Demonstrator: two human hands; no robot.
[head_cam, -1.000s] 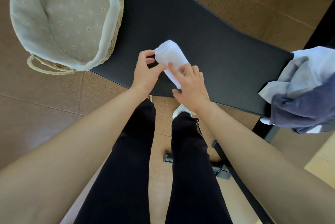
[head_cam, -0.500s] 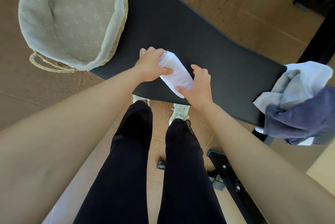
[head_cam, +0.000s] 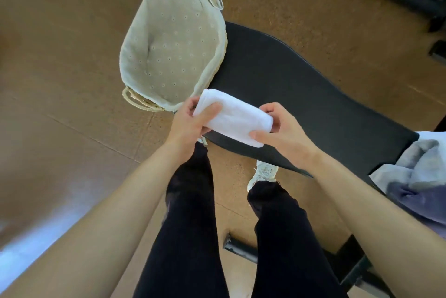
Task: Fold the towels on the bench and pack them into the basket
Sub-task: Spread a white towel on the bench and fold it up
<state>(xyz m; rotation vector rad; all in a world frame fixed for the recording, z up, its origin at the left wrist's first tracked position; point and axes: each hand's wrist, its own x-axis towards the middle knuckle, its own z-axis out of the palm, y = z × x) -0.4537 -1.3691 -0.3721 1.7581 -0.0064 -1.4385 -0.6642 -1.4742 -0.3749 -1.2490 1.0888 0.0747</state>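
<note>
Grips the folded white towel (head_cam: pixel 234 116) at both ends: left hand (head_cam: pixel 187 121) with thumb pressed flat on top, right hand (head_cam: pixel 282 128) with thumb on the near corner and fingers curled round the far side. Holds it over the near edge of the black bench (head_cam: pixel 301 94). Shows the lined wicker basket (head_cam: pixel 169 56) on the bench's left end, just beyond the towel, and crumpled grey and blue towels (head_cam: pixel 417 177) heaped on the bench's right end.

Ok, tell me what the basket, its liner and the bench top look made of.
Basket: woven straw or seagrass, judging by twisted pale handle strands. Liner: soft matte beige cloth with rows of eyelet holes. Bench top: black padding, probably vinyl; smooth, faint sheen.
</note>
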